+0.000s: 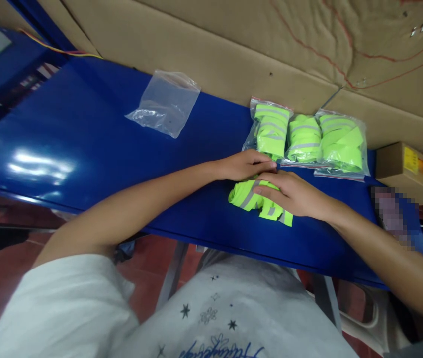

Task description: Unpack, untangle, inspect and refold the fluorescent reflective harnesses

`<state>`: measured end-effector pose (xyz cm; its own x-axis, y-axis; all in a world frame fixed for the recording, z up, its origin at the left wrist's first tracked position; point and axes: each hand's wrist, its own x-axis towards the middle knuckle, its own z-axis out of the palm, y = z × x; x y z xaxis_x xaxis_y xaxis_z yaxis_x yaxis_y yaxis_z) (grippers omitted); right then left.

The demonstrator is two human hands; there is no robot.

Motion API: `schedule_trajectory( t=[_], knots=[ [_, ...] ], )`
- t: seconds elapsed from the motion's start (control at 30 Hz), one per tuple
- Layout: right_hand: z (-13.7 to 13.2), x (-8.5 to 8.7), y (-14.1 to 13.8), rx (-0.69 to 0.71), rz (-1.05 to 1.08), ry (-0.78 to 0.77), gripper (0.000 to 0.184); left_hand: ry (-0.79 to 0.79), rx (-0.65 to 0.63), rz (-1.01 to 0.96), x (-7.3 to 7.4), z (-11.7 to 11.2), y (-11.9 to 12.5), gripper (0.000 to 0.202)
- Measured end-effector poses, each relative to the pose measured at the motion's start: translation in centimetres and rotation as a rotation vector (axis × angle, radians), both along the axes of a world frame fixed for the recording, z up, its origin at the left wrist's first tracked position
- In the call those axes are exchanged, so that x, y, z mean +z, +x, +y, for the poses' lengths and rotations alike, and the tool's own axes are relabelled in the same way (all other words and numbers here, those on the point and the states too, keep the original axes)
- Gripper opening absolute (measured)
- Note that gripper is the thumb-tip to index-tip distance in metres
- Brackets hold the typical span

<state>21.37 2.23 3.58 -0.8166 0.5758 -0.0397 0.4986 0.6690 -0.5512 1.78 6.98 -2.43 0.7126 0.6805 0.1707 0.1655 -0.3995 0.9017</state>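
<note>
On the blue table lies a loose bundle of folded neon-yellow reflective strap [246,195], with grey stripes and loose ends toward me. My right hand [295,195] is closed over its upper right part, thumb and fingers on the strap. My left hand [243,165] is at the bundle's far edge, its fingers bent and pressed together, their tips close to my right fingers. What those left fingers grip, if anything, is hidden. Just beyond my hands are three clear zip bags of the same strap: a left bag [273,129], a middle bag [304,139] and a right bag [341,141].
An unfilled clear zip bag [168,102] lies farther left on the blue table [95,129]. A cardboard box [393,166] stands at the right. Brown cardboard [214,59] lines the table's back, with red wires [319,57] running over it.
</note>
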Motion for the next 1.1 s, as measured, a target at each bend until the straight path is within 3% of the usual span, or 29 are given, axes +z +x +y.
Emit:
schedule_trajectory(
  t=[0.1, 0.17, 0.3, 0.37, 0.5, 0.67, 0.77, 0.9, 0.97, 1.1],
  knots=[
    [0.1, -0.4, 0.0, -0.019, -0.035, 0.018, 0.05, -0.108, -0.008, 0.046, 1.4, -0.8, -0.4, 0.048],
    [0.2, -0.6, 0.0, -0.024, -0.042, 0.011, 0.047, -0.096, 0.024, 0.098, 2.4, -2.1, -1.3, 0.048],
    [0.4, -1.4, 0.0, 0.021, 0.024, 0.135, 0.044, -0.103, 0.276, 0.24, 3.6, -5.6, -3.6, 0.058],
    [0.7, -1.8, 0.0, 0.027, 0.061, 0.185, 0.045, -0.117, 0.342, 0.324, 3.8, -6.7, -4.5, 0.066],
    [1.4, -2.4, 0.0, 0.052, 0.063, 0.099, 0.044, -0.25, 0.196, 0.436, 4.3, -6.3, -5.0, 0.059],
    [1.5, -2.8, -0.3, 0.104, 0.123, -0.044, 0.046, -0.409, 0.047, 0.423, 5.0, -5.0, -4.9, 0.055],
    [0.6, -2.8, -0.4, 0.117, 0.19, -0.066, 0.047, -0.384, 0.032, 0.464, 5.3, -5.7, -5.0, 0.058],
    [-1.3, -2.4, -0.1, 0.105, 0.189, 0.06, 0.044, -0.231, 0.107, 0.62, 6.0, -7.5, -4.9, 0.057],
    [-2.0, -2.3, 0.1, 0.087, 0.163, 0.177, 0.046, -0.229, 0.12, 0.674, 6.2, -8.3, -4.7, 0.056],
    [-2.4, -2.4, 0.4, 0.059, 0.186, 0.366, 0.051, -0.308, 0.179, 0.548, 5.9, -9.2, -4.1, 0.056]
  ],
)
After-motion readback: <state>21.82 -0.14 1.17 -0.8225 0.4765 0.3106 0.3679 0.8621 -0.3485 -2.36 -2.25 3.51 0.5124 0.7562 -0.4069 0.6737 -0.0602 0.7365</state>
